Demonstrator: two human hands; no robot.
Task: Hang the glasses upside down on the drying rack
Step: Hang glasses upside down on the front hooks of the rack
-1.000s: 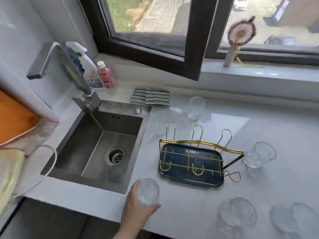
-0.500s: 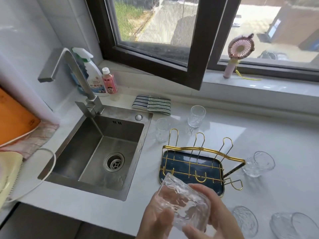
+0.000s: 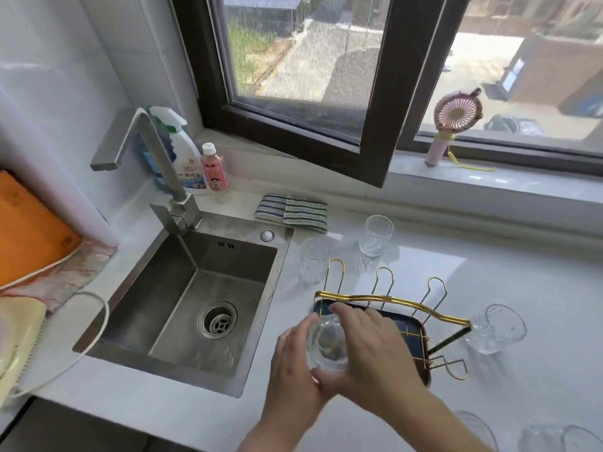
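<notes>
Both hands grip one clear glass point(image 3: 327, 344) over the near-left corner of the drying rack point(image 3: 396, 303). The left hand point(image 3: 293, 363) wraps the glass from the left; the right hand point(image 3: 368, 350) clasps it from the right, fingers curled over its far side. The glass appears inverted, base toward the camera, though transparency makes this uncertain. Further glasses stand on the counter point(image 3: 538, 262) behind the rack; one point(image 3: 496, 327) lies tilted at its right end.
</notes>
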